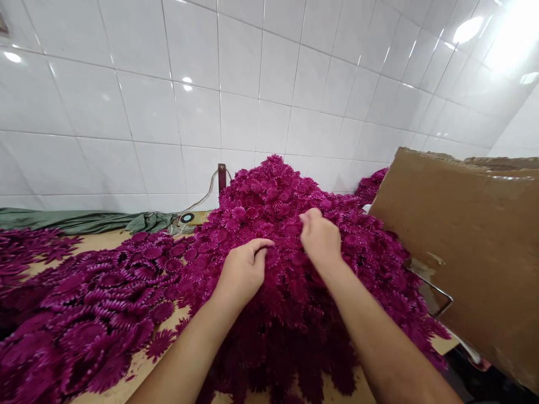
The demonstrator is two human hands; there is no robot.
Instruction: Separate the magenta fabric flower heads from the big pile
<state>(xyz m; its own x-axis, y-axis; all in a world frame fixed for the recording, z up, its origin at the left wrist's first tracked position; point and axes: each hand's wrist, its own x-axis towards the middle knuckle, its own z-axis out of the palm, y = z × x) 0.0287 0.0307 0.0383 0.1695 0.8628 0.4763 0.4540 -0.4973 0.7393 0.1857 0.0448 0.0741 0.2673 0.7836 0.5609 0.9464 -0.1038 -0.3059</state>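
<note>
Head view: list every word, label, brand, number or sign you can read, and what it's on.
No readable text anywhere.
Yellow object by the wall: any markings are too small to read.
Cardboard: no print visible on the side facing the camera.
Purple flowers: no labels visible.

A tall heap of magenta flower-shaped pieces [273, 191] fills the middle of the frame — fringed, many-petalled, piled at mixed angles to a peak just above centre. Round, toothed-edged magenta pieces [90, 297] spread across the lower left — overlapping, some flat, some tilted, in a much lower layer.
</note>
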